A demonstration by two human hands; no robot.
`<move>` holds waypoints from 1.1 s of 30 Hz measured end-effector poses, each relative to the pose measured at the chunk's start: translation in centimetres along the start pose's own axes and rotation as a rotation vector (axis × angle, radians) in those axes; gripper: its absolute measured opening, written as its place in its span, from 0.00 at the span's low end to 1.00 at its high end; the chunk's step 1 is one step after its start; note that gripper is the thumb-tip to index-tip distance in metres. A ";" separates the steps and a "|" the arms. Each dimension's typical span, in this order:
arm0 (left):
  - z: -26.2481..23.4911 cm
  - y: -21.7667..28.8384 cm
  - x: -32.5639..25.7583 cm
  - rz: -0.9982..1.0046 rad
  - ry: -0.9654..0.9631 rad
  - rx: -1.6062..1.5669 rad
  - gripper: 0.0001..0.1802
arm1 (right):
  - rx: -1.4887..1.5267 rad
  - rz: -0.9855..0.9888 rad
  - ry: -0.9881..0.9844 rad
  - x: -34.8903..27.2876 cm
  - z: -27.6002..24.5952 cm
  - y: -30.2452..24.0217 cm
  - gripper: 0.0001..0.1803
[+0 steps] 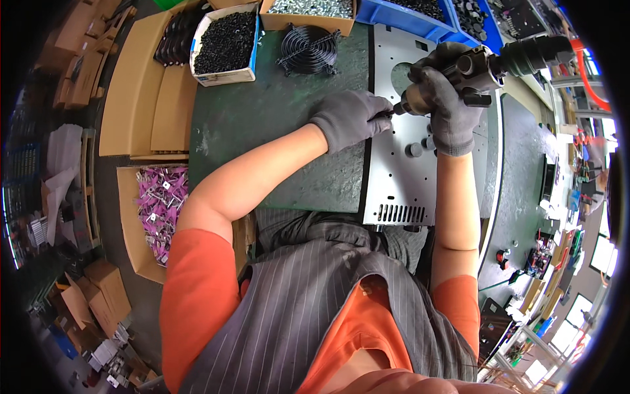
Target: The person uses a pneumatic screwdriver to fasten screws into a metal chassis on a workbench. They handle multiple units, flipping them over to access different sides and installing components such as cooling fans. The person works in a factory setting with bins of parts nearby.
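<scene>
My right hand (446,108), in a grey glove, is wrapped round a dark pistol-shaped power screwdriver (482,69). Its nose points left, toward my other hand. My left hand (351,118), gloved too, has thumb and fingers pinched together at the driver's tip. Something small and dark shows there, too small to make out. Both hands are above a light grey metal panel (400,180) with a round cutout, small holes and a row of slots at its near end. Several dark round knobs (413,150) are on the panel, by my right wrist.
A black wire fan guard (308,50) lies on the green table (282,177). Beyond stand a box of black screws (226,43), a carton of silver fasteners (308,8) and blue bins (407,18). Purple-and-silver parts (161,207) fill a carton at left. A red hose (590,79) hangs at right.
</scene>
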State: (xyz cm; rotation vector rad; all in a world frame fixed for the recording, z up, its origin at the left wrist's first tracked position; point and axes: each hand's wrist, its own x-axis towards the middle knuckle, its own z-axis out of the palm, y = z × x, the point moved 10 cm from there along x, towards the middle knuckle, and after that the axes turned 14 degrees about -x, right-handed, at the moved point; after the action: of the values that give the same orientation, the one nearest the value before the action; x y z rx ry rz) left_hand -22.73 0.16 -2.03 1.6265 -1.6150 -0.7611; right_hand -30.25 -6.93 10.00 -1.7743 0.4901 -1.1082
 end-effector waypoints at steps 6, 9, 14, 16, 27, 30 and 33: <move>0.2 0.0 0.2 -0.027 -0.012 0.071 0.18 | 0.133 0.130 -0.139 0.7 2.2 2.0 0.16; 0.5 -0.4 0.3 -0.022 0.000 0.069 0.19 | 0.106 0.173 -0.132 0.6 1.9 3.0 0.16; 0.7 0.1 0.5 0.017 -0.014 0.100 0.20 | 0.193 0.209 -0.097 0.4 1.5 3.2 0.17; 0.7 0.1 0.6 0.018 -0.011 0.086 0.19 | 0.043 0.201 -0.146 0.5 1.8 3.1 0.19; 0.2 -4.5 -0.5 -0.414 0.226 -0.941 0.12 | 0.091 0.198 -0.130 0.5 1.3 4.1 0.17; 1.3 -5.5 -3.0 -0.607 0.224 -1.717 0.11 | 0.267 0.140 0.075 -0.5 -1.1 -0.8 0.21; 2.4 -4.1 -5.4 -0.601 0.139 -1.870 0.11 | 0.418 0.129 0.129 -2.1 -3.0 -2.7 0.21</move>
State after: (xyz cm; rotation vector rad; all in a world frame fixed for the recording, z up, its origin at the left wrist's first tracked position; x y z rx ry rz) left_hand -22.56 5.26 -7.09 0.5517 0.1547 -1.6105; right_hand -34.26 -5.63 11.78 -1.2983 0.4080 -1.1430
